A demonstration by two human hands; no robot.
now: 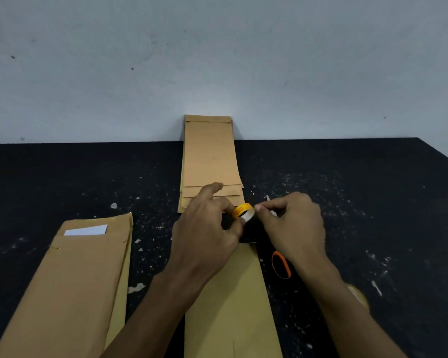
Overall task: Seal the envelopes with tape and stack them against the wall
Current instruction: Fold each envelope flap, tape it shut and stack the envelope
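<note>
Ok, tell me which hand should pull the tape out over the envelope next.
Probably the right hand: its fingertips already pinch at the edge of the tape roll, which the left hand grips, steadying it above the envelope lying beneath both hands.

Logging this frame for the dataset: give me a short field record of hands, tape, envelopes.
left hand: grips the tape roll
right hand: fingers pinch at the roll's edge, likely the tape end
tape roll: yellow, held above the near envelope's top end
near envelope: flat on the table, under the hands
stack at wall: several envelopes leaning against the wall
left pile: envelopes, top one showing a white strip
orange ring: on the table by the right wrist
</note>
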